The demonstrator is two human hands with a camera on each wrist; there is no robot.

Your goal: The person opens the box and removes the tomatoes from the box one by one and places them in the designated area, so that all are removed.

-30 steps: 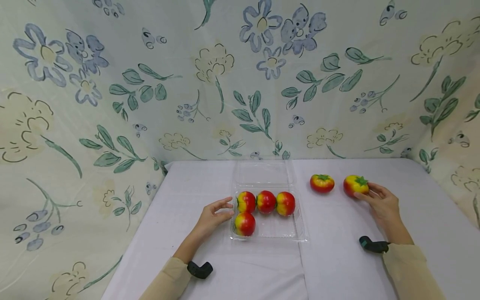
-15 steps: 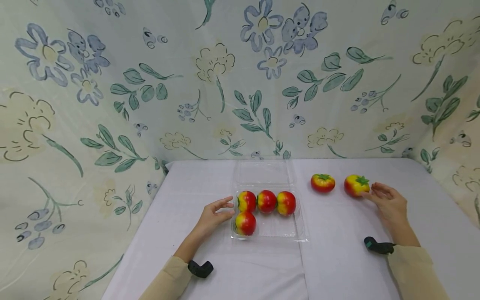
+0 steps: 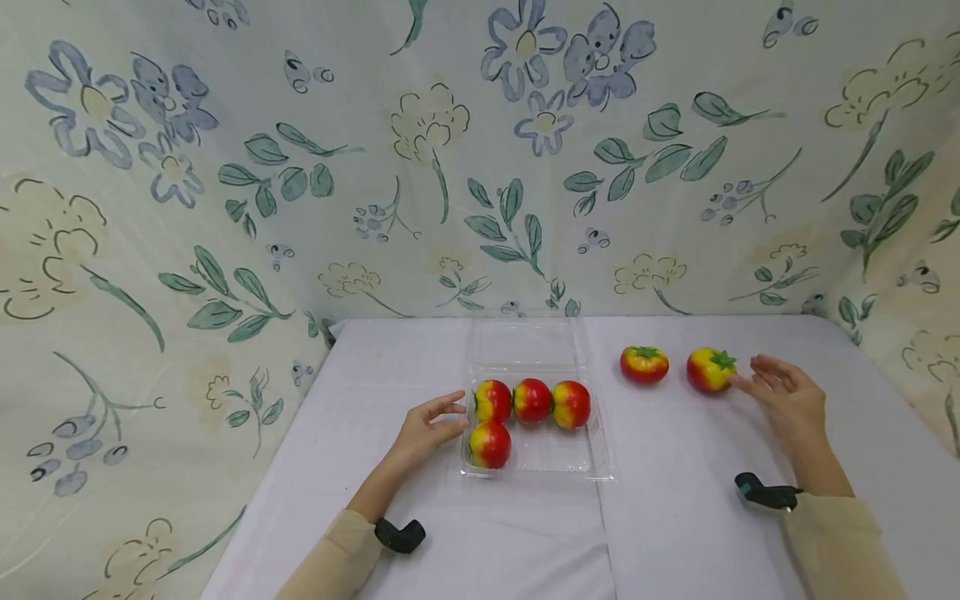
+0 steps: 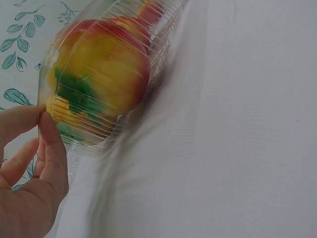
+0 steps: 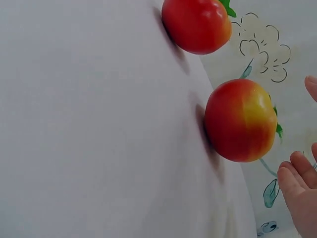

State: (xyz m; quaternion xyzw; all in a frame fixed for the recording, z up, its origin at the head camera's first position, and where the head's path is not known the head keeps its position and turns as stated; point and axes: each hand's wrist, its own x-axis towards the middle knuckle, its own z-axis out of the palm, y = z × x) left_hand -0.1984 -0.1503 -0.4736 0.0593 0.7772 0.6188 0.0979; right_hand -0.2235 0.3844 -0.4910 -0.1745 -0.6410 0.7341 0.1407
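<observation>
A clear plastic clamshell box (image 3: pixel 555 458) lies with its lid (image 3: pixel 527 343) folded back. Inside, several red-and-yellow toy tomatoes (image 3: pixel 532 401) fill the back row and the front left spot. My left hand (image 3: pixel 427 435) pinches the box's left rim between thumb and finger, as the left wrist view shows. Outside the box, to its right, two more sit on the cloth: a flatter tomato (image 3: pixel 643 365) and a rounder tomato (image 3: pixel 710 371) with a green leafy top. Just right of the rounder one is my right hand (image 3: pixel 791 408), its fingers relaxed and holding nothing.
A white cloth (image 3: pixel 675 517) covers the table. Floral fabric (image 3: pixel 450 167) hangs behind it and along the sides. Each wrist wears a dark camera mount, the left mount (image 3: pixel 401 537) and the right mount (image 3: pixel 767 492).
My right hand has let go of the rounder tomato and drawn back to the right, its fingers loosening. The tomato stays on the cloth. My left hand has stayed at the box rim.
</observation>
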